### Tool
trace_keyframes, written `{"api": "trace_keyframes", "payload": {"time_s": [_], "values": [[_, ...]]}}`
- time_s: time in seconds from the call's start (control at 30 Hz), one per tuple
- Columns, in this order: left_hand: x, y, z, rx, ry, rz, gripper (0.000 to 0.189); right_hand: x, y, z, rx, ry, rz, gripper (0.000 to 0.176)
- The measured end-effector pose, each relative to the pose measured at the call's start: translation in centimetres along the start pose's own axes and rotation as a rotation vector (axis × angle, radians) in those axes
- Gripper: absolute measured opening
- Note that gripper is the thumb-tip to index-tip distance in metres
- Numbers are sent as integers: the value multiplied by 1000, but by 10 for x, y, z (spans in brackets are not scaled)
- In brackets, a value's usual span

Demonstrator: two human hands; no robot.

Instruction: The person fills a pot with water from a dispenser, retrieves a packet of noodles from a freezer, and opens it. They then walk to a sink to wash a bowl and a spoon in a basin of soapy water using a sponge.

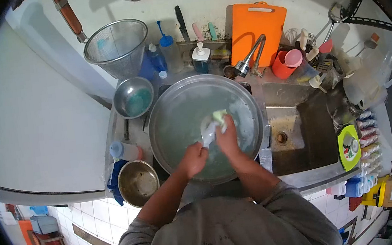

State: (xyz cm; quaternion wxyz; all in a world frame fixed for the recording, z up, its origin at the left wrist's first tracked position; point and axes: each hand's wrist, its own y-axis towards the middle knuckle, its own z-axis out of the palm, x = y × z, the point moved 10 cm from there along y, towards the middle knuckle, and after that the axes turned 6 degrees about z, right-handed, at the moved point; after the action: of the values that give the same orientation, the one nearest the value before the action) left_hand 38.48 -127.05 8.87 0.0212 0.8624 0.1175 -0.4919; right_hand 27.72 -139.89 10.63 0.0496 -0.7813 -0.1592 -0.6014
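Observation:
Over the large round metal basin (159, 140) of cloudy water, my left hand (195, 158) is closed around the near end of a whitish utensil (209, 131). The utensil has a wider, rounded far end, but I cannot make out its exact kind. My right hand (227, 136) is closed on a pale green sponge (219, 115), which is against or just beside the utensil's rounded end. Suds float on the water right of my right hand.
A metal bowl (133, 98) with blue-green liquid and an empty-looking steel bowl (138, 183) stand left. The faucet (249, 62) rises behind, before an orange cutting board (257, 25). A sink (302, 133) lies right, with a green dish (349, 147) at its edge.

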Motion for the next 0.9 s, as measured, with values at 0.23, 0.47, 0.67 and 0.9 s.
{"api": "trace_keyframes", "payload": {"time_s": [0.23, 0.47, 0.67, 0.9], "values": [[-3, 5, 18, 135, 166, 13, 28, 42, 28, 4, 96, -288, -213, 39], [16, 21, 32, 167, 46, -26, 29, 0, 1, 21, 255, -423, -379, 33], [98, 55, 69, 327, 185, -233, 39, -76, 20, 27, 331, -600, 37, 42], [122, 72, 79, 211, 366, -158, 33, -122, -2, 38, 584, -626, 307, 61]]}}
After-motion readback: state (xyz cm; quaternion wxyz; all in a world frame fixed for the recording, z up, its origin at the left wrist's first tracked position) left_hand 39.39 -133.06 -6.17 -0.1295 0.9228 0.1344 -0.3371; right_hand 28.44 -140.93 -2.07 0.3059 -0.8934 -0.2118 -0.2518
